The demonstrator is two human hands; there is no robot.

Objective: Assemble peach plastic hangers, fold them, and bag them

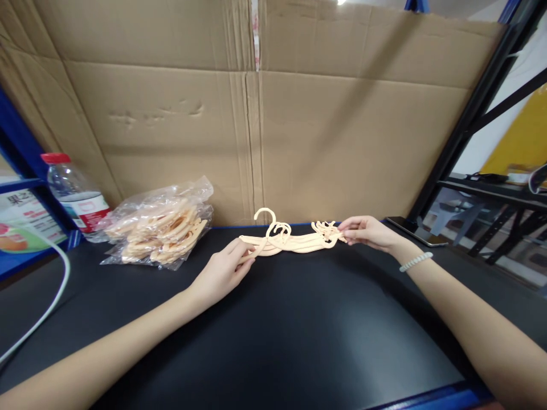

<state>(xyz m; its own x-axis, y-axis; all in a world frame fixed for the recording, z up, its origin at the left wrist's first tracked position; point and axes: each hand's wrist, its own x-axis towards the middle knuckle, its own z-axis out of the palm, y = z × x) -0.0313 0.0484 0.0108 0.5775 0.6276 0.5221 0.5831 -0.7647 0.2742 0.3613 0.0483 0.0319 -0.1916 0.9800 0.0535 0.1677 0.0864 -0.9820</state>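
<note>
Several cream plastic hangers (pixel 294 244) lie overlapped near the back edge of the black table (pixel 273 330). One hanger's hook rises above the others at the left of the pile, and more hooks cluster at its right end. My left hand (pixel 226 267) is closed on the left end of a hanger, with thumb and fingers pinched together. At the right end of the pile, my right hand (pixel 365 232) pinches a hanger by the hook cluster. Left of the pile sits a clear plastic bag (pixel 160 225) with more cream hangers inside.
A red-capped bottle (pixel 79 196) stands at the back left, beside a white cable (pixel 64 279). Cardboard (pixel 342 142) walls off the back. A dark phone (pixel 416 230) lies at the back right by a black metal frame (pixel 464 125).
</note>
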